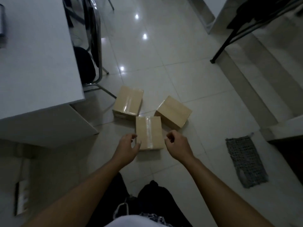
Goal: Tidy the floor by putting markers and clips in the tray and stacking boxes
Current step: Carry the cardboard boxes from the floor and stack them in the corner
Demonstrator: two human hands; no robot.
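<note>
Both hands flank the nearest box on the floor: the left hand open with its thumb at the box's left edge, the right hand loosely curled just off its right side, holding nothing. Whether the left fingers touch the box is hard to tell. Two more boxes lie beyond, one far left near a chair leg, one far right, with bare tiles around and a mat to the right.
</note>
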